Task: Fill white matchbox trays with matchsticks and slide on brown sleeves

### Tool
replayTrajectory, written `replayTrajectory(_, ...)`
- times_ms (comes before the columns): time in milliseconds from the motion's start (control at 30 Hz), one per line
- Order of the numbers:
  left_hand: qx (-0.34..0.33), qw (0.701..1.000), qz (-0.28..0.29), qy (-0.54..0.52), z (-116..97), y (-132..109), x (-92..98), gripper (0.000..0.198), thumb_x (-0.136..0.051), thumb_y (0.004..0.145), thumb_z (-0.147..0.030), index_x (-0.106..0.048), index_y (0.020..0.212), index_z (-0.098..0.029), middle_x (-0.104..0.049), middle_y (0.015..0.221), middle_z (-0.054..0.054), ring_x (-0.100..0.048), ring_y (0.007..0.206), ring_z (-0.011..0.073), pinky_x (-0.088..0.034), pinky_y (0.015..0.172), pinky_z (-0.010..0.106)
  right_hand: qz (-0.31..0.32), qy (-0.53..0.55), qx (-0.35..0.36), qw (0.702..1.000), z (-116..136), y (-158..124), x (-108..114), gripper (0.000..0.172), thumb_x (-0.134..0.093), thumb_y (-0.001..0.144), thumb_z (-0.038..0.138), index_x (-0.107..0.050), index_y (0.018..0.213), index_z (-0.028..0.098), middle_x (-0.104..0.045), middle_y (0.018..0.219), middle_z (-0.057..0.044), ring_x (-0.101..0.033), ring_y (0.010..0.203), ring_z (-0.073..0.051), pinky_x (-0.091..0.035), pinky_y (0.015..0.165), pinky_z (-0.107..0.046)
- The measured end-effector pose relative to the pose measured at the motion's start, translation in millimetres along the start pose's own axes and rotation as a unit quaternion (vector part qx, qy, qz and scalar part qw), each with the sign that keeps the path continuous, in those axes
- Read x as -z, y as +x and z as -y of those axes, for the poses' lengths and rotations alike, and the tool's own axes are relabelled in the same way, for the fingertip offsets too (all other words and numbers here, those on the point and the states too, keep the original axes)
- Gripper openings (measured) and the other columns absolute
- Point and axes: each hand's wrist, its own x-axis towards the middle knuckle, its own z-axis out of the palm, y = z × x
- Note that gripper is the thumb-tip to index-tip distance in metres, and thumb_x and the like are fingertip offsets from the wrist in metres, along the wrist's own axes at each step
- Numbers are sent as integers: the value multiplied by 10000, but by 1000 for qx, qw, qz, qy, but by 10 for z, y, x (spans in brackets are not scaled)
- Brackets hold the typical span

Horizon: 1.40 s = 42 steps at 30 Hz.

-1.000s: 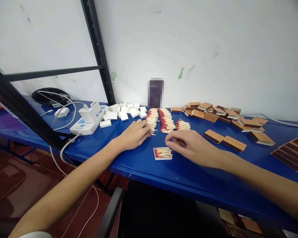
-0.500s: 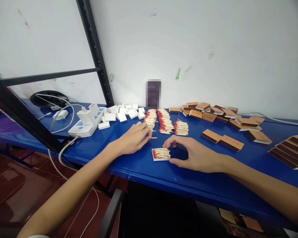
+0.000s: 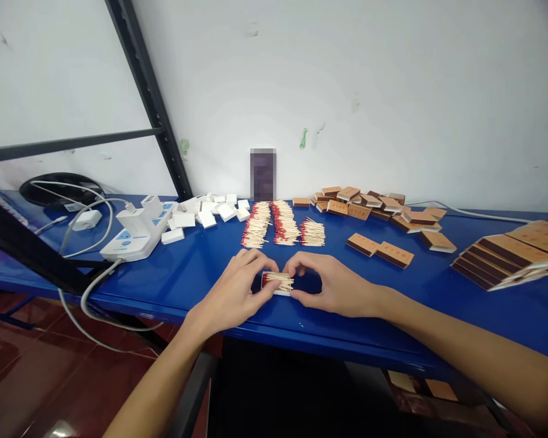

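A small white matchbox tray lies near the front of the blue table, filled with red-tipped matches. My left hand is closed around its left end, thumb over the near side and fingers at the far side. At the right end, my right hand has its thumb by the near corner and its fingertips by the far corner, pinching the tray. Behind the hands lie a left row of matches, a middle row of matches and a shorter pile of matches.
White trays are heaped back left, beside a power strip with cables. Brown matchbox sleeves lie scattered back right, and stacked sleeves stand far right. A black rack post rises on the left. A pixelated dark object leans against the wall.
My left hand has moved from the left match row to the tray's left end. My right hand has closed in on the tray's right end. The camera view has turned slightly right.
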Motion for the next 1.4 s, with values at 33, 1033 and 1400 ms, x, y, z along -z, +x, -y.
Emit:
replayTrajectory(33, 5, 1000, 2, -4, 3, -10, -3, 134, -556, 940, -299, -600, 1042, -225, -605, 1054, 20, -530, 994, 187, -419, 901, 337, 0, 2, -1, 1000, 7, -1, 4, 158, -647, 834, 227, -573, 973, 214, -646, 959, -19, -583, 855, -160, -481, 797, -307)
replayTrajectory(1033, 18, 995, 26, -92, 62, -53, -18, 207, -658, 878, -426, -657, 950, -232, -555, 946, -5, -537, 774, 115, -440, 699, 240, 24, 40, -26, 999, 39, 58, -4, 66, -536, 925, 246, -585, 949, 208, -636, 929, -16, -558, 826, -152, -455, 770, -296)
replayTrajectory(1400, 23, 997, 22, -77, 56, -52, -26, 246, -630, 890, -459, -652, 935, -218, -561, 917, 8, -539, 749, 127, -452, 700, 266, 10, 65, -38, 997, 38, 97, -36, 75, -522, 932, 250, -577, 912, 204, -612, 850, -1, -536, 741, -132, -452, 700, -268)
